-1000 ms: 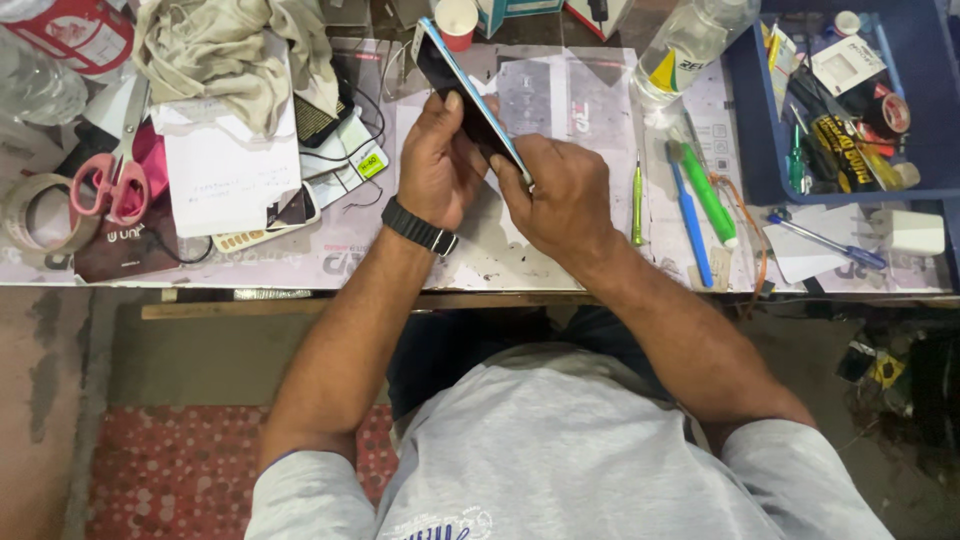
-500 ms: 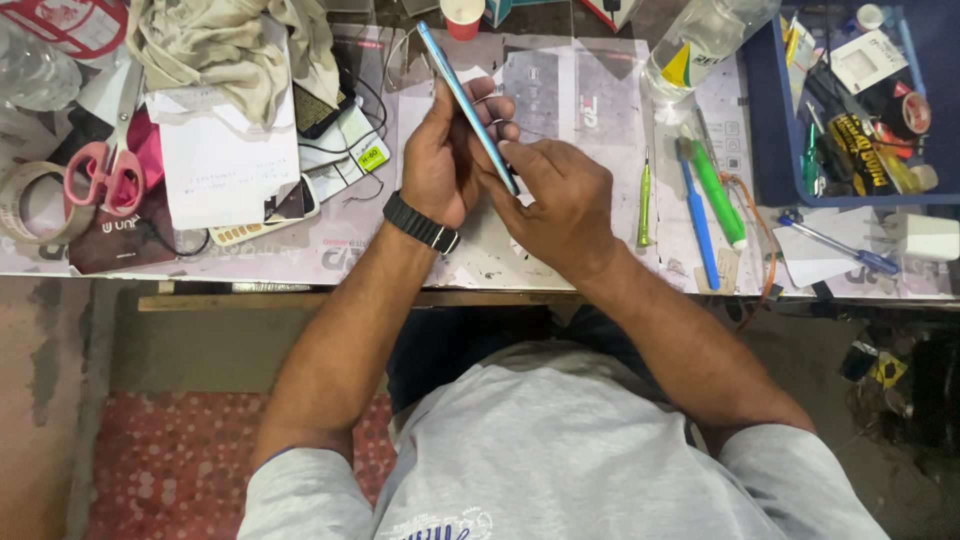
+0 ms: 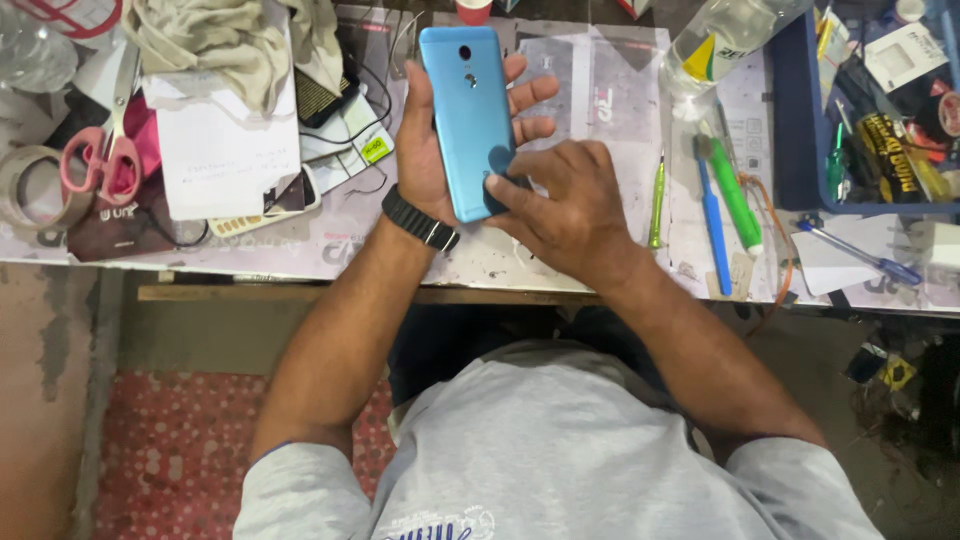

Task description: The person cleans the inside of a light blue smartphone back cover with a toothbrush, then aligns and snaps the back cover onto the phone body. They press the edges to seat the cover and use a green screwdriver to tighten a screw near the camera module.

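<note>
A slim blue phone, a smooth rounded rectangle with a matte metallic back and a small dark camera lens near its top edge, is held back-up above the cluttered worktable. It is cradled in the left hand, whose palm lies beneath it and whose fingers are wrapped round its right edge; a black ribbed watch strap is worn on that wrist, just below the phone. The phone's lower end is pinched by the right hand, with the thumb pressed on the back near the bottom corner and the other fingers curled beside it, so both hands are closed on the phone. To the right of the phone, a thin green screwdriver, a blue pen and a thicker green marker are laid roughly parallel on the table's printed paper covering. Further right of the phone, a blue plastic tray full of small tools is seen, and above-right a clear plastic bottle. To the left of the phone, a white sheet of paper, crumpled beige cloth, pink-handled scissors and a roll of clear tape are found.
</note>
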